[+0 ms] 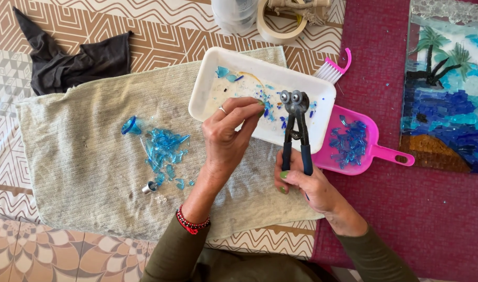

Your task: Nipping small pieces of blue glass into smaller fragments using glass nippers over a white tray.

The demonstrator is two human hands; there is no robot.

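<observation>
Right hand [307, 183] grips wheeled nippers [296, 130] — left hand [229, 137] pinches over white tray [213, 78].

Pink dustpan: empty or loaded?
Loaded. The pink dustpan holds a heap of blue glass pieces in its scoop, lying flat beside the white tray.

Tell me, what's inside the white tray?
The white tray holds small blue glass bits and pale dust. The left hand and the nippers cover part of its floor, so that part is hidden.
</observation>
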